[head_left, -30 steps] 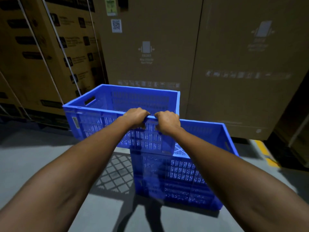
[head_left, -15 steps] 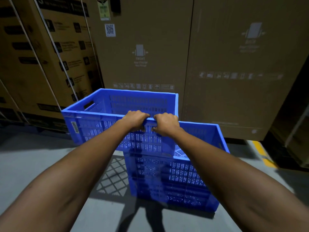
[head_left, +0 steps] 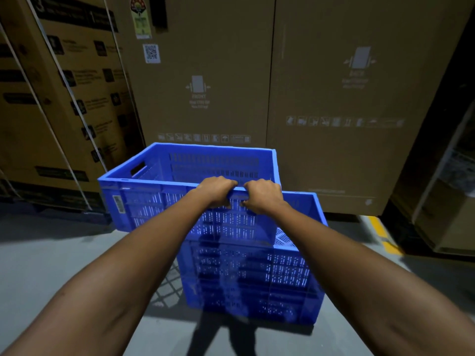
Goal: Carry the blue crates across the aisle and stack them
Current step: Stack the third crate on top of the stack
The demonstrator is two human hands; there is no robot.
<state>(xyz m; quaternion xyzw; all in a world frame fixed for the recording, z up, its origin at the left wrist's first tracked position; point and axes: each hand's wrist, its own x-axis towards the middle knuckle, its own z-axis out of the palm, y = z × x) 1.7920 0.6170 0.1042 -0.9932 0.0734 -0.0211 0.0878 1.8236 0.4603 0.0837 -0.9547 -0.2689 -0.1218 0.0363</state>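
Note:
I hold an empty blue slatted crate by its near rim. My left hand and my right hand grip that rim side by side, fingers curled through the wall slots. The held crate sits offset to the left over a second blue crate that stands on the grey floor. Its right part overlaps the lower crate's left part; whether they touch I cannot tell. The lower crate's right rim shows past my right wrist.
Tall brown cardboard boxes form a wall right behind the crates. Strapped cartons stand at the left. A yellow floor line runs at the right beside a dark wrapped pallet load. Grey concrete floor lies to the left.
The held crate has shifted rightward, further over the lower crate, and I have come closer to the cardboard boxes. Both hands keep the same grip on the near rim.

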